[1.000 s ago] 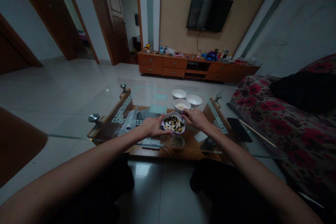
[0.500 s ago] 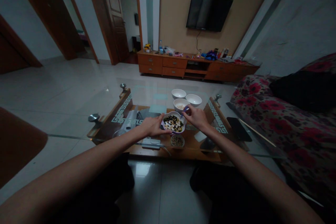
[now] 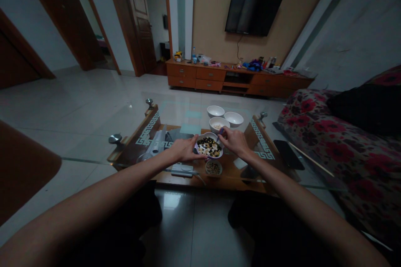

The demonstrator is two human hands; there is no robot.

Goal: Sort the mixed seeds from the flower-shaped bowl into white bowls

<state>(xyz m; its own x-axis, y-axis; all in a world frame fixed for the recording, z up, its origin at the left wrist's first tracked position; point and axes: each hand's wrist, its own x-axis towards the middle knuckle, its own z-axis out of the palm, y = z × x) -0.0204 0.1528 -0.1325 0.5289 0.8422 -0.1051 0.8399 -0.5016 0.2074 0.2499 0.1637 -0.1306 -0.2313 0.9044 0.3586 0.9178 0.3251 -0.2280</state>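
glass table (image 3: 193,114); left hand (image 3: 186,150) grips bowl (image 3: 222,148), right hand (image 3: 233,139) pinches purple handle (image 3: 221,132); hard push could tip bowl, spilling bits (image 3: 209,147).

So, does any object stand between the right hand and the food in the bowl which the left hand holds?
Nothing visible does: the right hand is beside the right rim of the scalloped bowl, pinching a purple utensil that points toward the food. The left hand is on the opposite side; the nearest white bowl sits farther back.
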